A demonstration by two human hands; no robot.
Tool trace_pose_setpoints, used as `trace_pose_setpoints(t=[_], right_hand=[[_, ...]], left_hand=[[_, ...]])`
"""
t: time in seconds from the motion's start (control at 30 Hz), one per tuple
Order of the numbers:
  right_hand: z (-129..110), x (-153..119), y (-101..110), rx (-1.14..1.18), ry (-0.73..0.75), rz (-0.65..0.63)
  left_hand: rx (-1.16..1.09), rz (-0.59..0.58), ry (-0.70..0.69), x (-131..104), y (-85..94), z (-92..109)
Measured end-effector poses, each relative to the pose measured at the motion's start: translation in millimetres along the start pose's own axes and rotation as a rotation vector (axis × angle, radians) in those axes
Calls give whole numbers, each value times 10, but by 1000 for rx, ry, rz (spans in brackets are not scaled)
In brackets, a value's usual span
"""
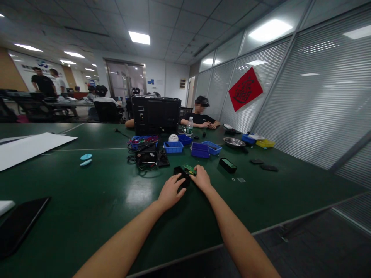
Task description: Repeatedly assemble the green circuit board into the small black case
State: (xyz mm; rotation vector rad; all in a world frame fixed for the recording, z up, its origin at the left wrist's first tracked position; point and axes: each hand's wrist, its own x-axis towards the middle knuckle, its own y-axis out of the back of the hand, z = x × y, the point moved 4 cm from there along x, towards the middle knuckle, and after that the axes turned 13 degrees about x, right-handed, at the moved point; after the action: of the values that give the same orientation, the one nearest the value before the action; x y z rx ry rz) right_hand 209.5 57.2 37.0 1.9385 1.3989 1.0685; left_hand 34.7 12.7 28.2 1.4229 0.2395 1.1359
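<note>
Head view: left fingers point(180, 181) on black box point(177, 170), green panel point(228, 162) in rectangular case point(231, 170).

Left forearm point(124, 239) and right forearm point(237, 231) bare, stretched forward, converging. Left hand point(171, 192) palm down, fingers parted, slightly bent, thumb apart. Right hand point(202, 179) close by, fingers curled, thumb pointing leftward.

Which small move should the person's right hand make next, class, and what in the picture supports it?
Probably, the right hand should gently guide the green board toward the black case. That hand is at the board, beside the case, while the left hand is on the case and could steady it. Whether the right hand grips firmly is unclear.
</note>
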Motion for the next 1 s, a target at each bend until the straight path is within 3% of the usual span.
trace_pose_setpoints(t=[0.13,0.3,0.47,0.6,0.77,0.87,1.0], right_hand=[[1,-1,-14,97,3,-42],[21,12,10,21,7,-103],[95,42,78,-32,-49,-41],[133,86,54,43,-3,-61],[90,92,-11,192,101,-150],[32,68,-20,253,171,-213],[6,47,17,284,176,-263]], left_hand=[[2,8,2,-4,12,0],[-7,31,-9,3,21,6],[-65,68,-21,0,71,33],[-184,101,-41,-4,130,65],[-114,217,156,21,117,-69],[-94,139,269,41,6,-194],[-108,53,262,44,-70,-259]])
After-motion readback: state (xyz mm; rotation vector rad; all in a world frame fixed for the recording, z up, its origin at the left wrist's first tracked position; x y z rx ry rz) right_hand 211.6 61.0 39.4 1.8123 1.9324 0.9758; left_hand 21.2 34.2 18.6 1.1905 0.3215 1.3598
